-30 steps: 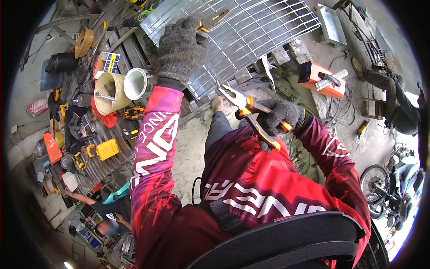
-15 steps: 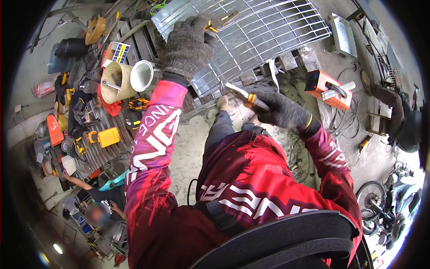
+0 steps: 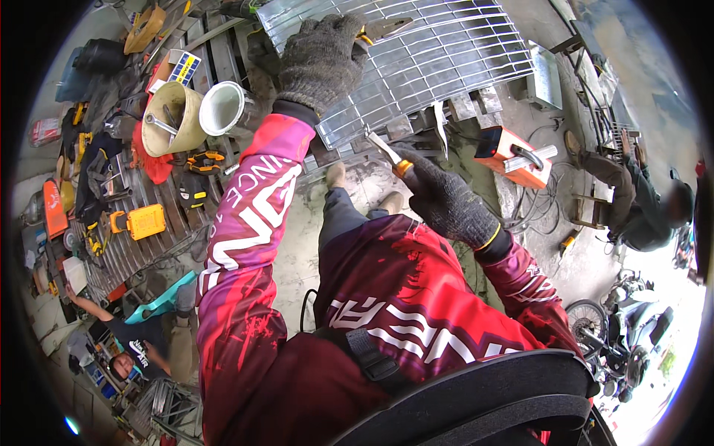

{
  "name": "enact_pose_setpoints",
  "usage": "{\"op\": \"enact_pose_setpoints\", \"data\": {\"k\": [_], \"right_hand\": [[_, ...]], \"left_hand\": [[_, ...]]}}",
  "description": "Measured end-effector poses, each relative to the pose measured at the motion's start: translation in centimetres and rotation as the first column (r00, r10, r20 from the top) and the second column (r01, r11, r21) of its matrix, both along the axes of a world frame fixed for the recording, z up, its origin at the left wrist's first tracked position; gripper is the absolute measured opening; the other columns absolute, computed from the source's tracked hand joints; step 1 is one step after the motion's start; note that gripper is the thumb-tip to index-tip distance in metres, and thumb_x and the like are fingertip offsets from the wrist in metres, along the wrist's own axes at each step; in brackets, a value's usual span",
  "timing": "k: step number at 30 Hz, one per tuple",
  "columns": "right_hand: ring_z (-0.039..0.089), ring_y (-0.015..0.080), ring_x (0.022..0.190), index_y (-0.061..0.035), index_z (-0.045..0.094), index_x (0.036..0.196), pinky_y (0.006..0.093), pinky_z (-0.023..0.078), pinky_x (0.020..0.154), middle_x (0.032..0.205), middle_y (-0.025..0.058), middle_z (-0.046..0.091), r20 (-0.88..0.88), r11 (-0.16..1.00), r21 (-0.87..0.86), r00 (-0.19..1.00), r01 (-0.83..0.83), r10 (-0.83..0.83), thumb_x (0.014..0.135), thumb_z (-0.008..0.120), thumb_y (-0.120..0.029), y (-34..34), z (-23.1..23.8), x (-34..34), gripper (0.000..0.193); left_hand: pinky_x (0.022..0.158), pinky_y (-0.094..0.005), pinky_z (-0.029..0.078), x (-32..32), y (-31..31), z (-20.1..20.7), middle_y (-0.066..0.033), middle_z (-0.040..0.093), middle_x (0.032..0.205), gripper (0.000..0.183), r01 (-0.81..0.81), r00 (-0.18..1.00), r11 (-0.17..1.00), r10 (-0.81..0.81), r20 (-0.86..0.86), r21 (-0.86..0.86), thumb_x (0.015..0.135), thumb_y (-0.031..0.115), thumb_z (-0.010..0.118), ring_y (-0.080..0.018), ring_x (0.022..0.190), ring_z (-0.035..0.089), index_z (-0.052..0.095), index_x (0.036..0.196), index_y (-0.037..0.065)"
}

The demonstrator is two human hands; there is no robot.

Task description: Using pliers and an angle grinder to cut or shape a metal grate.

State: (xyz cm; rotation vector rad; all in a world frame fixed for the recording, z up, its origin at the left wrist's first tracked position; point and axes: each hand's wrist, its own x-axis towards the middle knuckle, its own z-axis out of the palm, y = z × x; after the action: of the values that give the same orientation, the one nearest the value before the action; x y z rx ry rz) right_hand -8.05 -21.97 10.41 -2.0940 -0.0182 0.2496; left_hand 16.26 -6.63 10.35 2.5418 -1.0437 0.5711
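A grey work glove covers my left hand (image 3: 320, 61), which is closed round the yellow-and-black handles of pliers (image 3: 388, 28). Their metal jaws point right, over a welded wire mesh panel (image 3: 439, 56), and the hand rests at the panel's left part. Lower down, my gloved right hand (image 3: 450, 197) grips a second pair of pliers (image 3: 386, 150) with an orange-yellow handle. The tip of that tool is at the near edge of the mesh, close to a wire end; whether it pinches the wire is too small to tell. Grey sheet metal shows beneath the mesh.
Left of the mesh stand a cream bucket (image 3: 172, 123) and a white bucket (image 3: 223, 108). A yellow case (image 3: 139, 221) lies on the slatted bench among tools. On the right are an orange machine (image 3: 513, 157) with cables and a seated person (image 3: 651, 212). Another person (image 3: 145, 349) is at lower left.
The whole view has shifted, so most things sit further left. My right hand has swung lower, its pliers still at the mesh edge. My left hand keeps its pliers over the mesh.
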Motion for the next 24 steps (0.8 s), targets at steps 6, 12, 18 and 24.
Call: {"op": "enact_pose_setpoints", "data": {"k": [6, 12, 18, 24], "right_hand": [[0.059, 0.0418, 0.112, -0.0058, 0.047, 0.139, 0.0455, 0.049, 0.091, 0.117, 0.0247, 0.06, -0.1, 0.994, -0.069, 0.991, 0.079, -0.086, 0.082, 0.061, -0.002, 1.5, 1.1, -0.8, 0.059], [0.066, 0.0367, 0.106, -0.0083, 0.048, 0.144, 0.0377, 0.051, 0.089, 0.119, 0.0231, 0.064, 0.143, 0.978, -0.159, 0.983, 0.138, -0.115, 0.082, 0.062, 0.001, 2.8, 0.7, -1.8, 0.065], [0.059, 0.042, 0.113, -0.0064, 0.046, 0.14, 0.0467, 0.05, 0.091, 0.12, 0.0248, 0.061, 0.127, 0.959, -0.227, 0.982, 0.169, -0.143, 0.081, 0.06, -0.002, 4.7, 1.6, -2.0, 0.061], [0.062, 0.0438, 0.093, -0.0137, 0.044, 0.145, 0.052, 0.049, 0.08, 0.097, 0.0241, 0.064, 0.089, 0.884, -0.38, 0.962, 0.273, -0.259, 0.082, 0.059, -0.006, 5.7, 2.3, -2.8, 0.065]], "left_hand": [[0.082, -0.0504, 0.051, 0.2, -0.5, -0.5, -0.0104, 0.066, 0.106, 0.033, 0.021, 0.999, 1.0, -0.02, 0.036, -0.021, 0.084, 0.027, 0.065, -0.0346, 0.099, 0.062, 0.061, 0.115, 0.016], [0.082, -0.0509, 0.052, -0.1, -0.5, -0.1, -0.0095, 0.067, 0.107, 0.034, 0.002, 1.0, 1.0, -0.001, 0.022, -0.015, 0.084, 0.027, 0.065, -0.0355, 0.1, 0.062, 0.062, 0.116, 0.016], [0.08, -0.0508, 0.052, 0.1, -0.5, -0.4, -0.0094, 0.066, 0.105, 0.032, 0.003, 1.0, 0.998, -0.002, 0.021, -0.059, 0.084, 0.028, 0.065, -0.0345, 0.097, 0.063, 0.062, 0.114, 0.018], [0.078, -0.0507, 0.052, -0.2, -0.3, 0.3, -0.01, 0.066, 0.102, 0.031, 0.011, 1.0, 0.999, -0.011, -0.013, -0.037, 0.083, 0.028, 0.066, -0.0345, 0.096, 0.063, 0.061, 0.112, 0.018]]}}
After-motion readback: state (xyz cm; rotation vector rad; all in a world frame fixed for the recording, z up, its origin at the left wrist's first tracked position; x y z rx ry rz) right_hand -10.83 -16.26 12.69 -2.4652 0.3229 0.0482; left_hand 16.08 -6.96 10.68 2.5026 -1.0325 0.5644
